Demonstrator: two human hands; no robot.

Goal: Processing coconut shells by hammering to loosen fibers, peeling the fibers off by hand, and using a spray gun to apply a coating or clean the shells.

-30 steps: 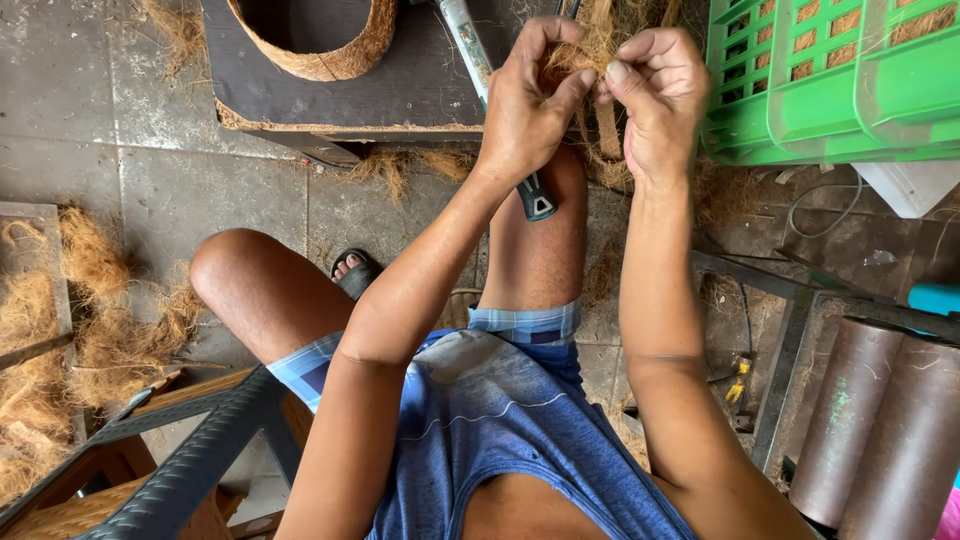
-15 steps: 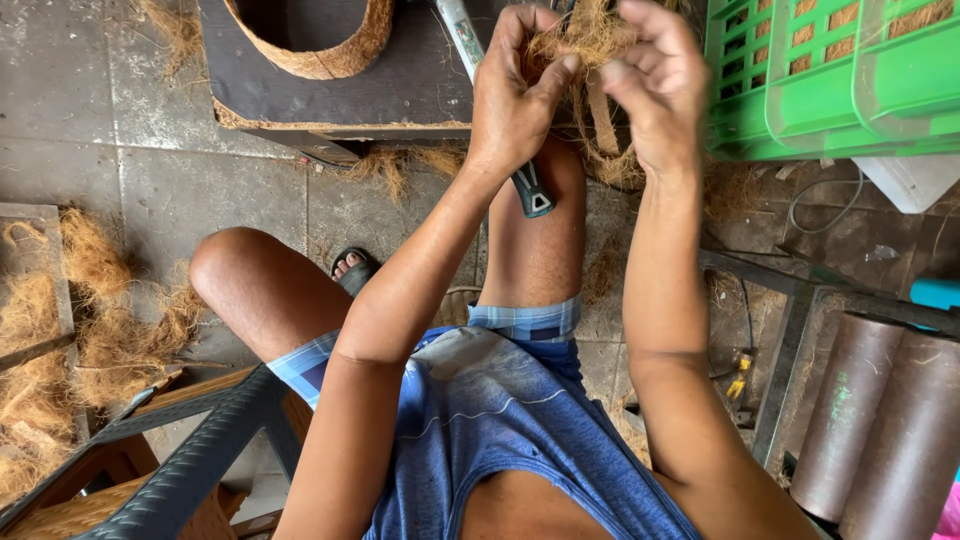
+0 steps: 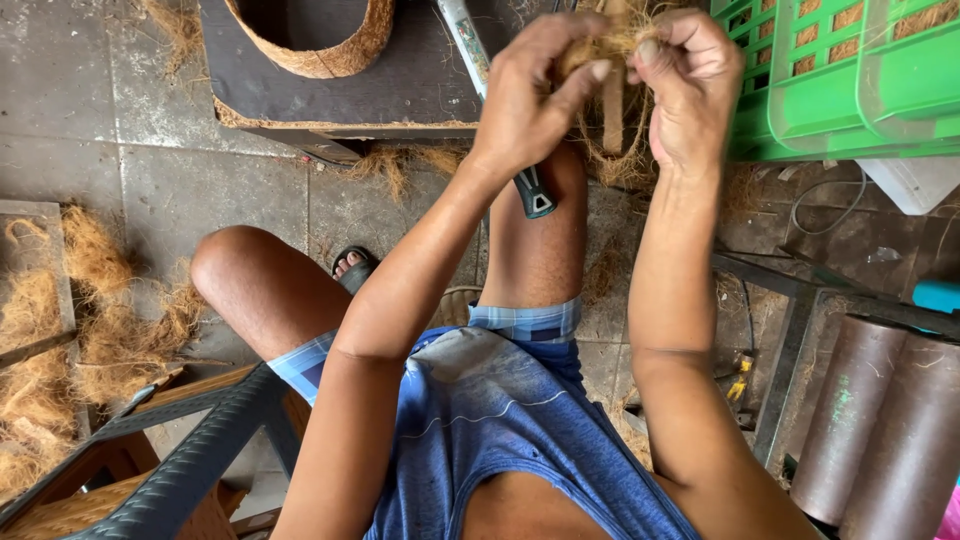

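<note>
Seated worker handling coconut fibre, seen from above. A small tuft of brown fibre (image 3: 610,45) is pinched between the two hands at the top of the view, in front of the knees and above the edge of the dark low table (image 3: 400,90). The left hand (image 3: 525,100) is closed on the tuft with thumb and forefinger; the right hand (image 3: 690,85) is curled shut on its other end. From the tuft a flat fibre strip (image 3: 613,115) hangs down between the hands, with loose strands trailing below it.

Compared with half a second earlier, the right hand has been drawn in from an open, spread pose to a tight pinch, and both hands have been shifted slightly to the right; the tuft is now compact where it was looser and wider. A second ago the hands were set lower and closer together. This is read as fibre being pulled and twisted between the fingers, the tuft being worked tighter.

Behind the left wrist a tool with a dark handle (image 3: 535,195) lies slanted off the table edge. A fibre ring (image 3: 310,40) rests on the table. A green plastic crate (image 3: 850,80) holding fibre stands just right of the hands. Loose fibre (image 3: 90,310) lies heaped on the floor at left; two brown cylinders (image 3: 880,430) stand at lower right.
</note>
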